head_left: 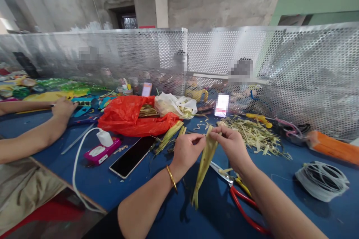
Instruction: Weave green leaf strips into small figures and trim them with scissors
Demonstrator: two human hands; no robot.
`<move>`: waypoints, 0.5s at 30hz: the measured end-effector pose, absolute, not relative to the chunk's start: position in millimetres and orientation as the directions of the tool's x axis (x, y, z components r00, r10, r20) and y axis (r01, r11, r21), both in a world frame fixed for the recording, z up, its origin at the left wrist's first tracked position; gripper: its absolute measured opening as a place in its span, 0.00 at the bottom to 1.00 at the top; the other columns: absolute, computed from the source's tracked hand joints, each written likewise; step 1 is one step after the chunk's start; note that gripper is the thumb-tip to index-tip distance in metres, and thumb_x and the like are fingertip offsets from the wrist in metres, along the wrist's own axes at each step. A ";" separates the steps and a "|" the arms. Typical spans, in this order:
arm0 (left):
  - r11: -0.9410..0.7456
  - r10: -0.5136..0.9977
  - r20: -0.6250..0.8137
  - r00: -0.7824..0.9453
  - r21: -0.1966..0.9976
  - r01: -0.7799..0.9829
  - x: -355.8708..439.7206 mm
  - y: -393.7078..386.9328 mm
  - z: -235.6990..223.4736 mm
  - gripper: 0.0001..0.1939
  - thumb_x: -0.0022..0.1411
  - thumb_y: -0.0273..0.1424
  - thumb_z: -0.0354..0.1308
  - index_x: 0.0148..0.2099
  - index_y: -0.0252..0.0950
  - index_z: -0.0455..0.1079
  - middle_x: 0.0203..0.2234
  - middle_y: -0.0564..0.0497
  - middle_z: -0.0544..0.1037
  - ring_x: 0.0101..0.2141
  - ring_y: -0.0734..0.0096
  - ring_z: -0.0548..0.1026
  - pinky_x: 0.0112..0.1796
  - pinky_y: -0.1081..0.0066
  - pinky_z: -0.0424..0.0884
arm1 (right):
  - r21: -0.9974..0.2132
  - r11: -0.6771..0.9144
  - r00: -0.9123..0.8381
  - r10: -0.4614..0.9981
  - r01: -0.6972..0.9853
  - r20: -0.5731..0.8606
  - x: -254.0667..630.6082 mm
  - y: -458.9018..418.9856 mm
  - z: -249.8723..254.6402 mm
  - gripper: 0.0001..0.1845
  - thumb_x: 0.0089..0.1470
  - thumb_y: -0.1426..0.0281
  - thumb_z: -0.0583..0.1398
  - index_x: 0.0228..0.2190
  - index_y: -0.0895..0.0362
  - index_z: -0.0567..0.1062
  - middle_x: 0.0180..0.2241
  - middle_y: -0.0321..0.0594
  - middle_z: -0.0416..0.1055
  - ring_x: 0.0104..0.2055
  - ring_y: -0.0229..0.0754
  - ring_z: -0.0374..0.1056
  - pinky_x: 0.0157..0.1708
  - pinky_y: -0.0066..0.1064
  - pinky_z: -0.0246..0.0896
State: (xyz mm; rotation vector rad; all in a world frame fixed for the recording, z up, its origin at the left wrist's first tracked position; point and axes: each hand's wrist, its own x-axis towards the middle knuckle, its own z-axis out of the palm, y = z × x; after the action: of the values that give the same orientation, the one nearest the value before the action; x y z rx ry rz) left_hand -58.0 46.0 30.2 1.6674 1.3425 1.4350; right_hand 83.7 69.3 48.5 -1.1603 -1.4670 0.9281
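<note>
Between my hands hangs a yellow-green dried husk [205, 164], long and flat, tapering downward over the blue table. My left hand [187, 151] pinches its upper left edge with thumb and forefinger. On the other side my right hand [231, 143] grips the top right edge, fingertips closed on it. Red-handled scissors [234, 190] lie partly under my right forearm, blades pointing up and left. A yellow-handled tool [243, 186] beside them is mostly hidden. More husk strips [169, 136] lie left of my left hand.
A black-screened phone [133, 157] and a purple power strip [102, 151] lie on the left. Behind are a red plastic bag [126, 117], a white bag [175, 102] and shredded husk [258, 136]. A wire coil [322, 180] sits right. Another person's hand [64, 108] works at far left.
</note>
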 end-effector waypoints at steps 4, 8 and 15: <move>-0.246 0.968 0.249 -0.025 0.966 0.086 -58.4 48.2 32.0 0.11 0.54 0.33 0.56 0.32 0.36 0.79 0.23 0.51 0.79 0.25 0.68 0.74 0.27 0.72 0.68 | -0.963 0.231 -0.046 0.973 0.138 0.227 85.2 69.3 50.7 0.10 0.42 0.62 0.62 0.23 0.57 0.75 0.23 0.35 0.71 0.27 0.38 0.62 0.28 0.30 0.55; -0.191 0.981 0.191 -0.024 0.982 0.017 -57.8 48.5 34.1 0.10 0.53 0.32 0.57 0.32 0.36 0.79 0.23 0.51 0.78 0.24 0.71 0.72 0.25 0.74 0.66 | -0.969 0.216 -0.058 0.976 0.119 0.210 87.7 70.2 51.2 0.11 0.42 0.61 0.63 0.24 0.57 0.76 0.23 0.36 0.71 0.27 0.39 0.63 0.29 0.30 0.55; -0.270 0.963 0.269 0.028 0.962 0.047 -59.2 50.8 28.8 0.11 0.55 0.34 0.57 0.36 0.36 0.79 0.23 0.53 0.78 0.25 0.71 0.73 0.27 0.74 0.68 | -0.956 0.256 -0.070 0.966 0.147 0.248 90.7 72.1 51.1 0.10 0.44 0.62 0.62 0.24 0.57 0.76 0.23 0.35 0.71 0.27 0.38 0.62 0.30 0.30 0.55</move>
State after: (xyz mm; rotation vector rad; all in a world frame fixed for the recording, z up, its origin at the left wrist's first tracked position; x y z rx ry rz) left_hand -59.2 50.8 28.8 1.4567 1.0884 1.3672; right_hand 90.7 72.1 51.1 -1.1010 -1.4696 0.9754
